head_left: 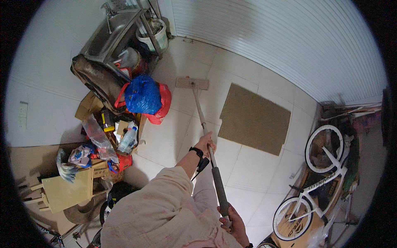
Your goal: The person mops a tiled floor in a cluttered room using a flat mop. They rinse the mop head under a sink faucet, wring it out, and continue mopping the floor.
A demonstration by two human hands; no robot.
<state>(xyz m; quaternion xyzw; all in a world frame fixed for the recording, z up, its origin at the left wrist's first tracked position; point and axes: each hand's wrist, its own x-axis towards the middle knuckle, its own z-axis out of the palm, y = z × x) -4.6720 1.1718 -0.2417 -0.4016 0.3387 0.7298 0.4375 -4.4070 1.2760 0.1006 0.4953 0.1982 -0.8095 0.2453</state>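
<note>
A flat mop's long metal handle (198, 107) slants away from my body across the tiled floor. Partway down the pole, my left hand (204, 145) is wrapped around the metal, with a dark band on the wrist. My right hand (233, 220) grips the top end, just below the dark foam sleeve (219, 187). At the far end, the rectangular mop head (192, 83) lies flat on the floor tiles (161, 133). To its right is a brown floor mat (256, 119) with notched edges.
Left of the mop stand a blue bag (142, 94) in a red one, a cardboard box (141, 127) of clutter and a metal sink (108, 34). A white roller shutter (279, 40) closes the far side. A white bicycle (322, 183) leans among clutter at right.
</note>
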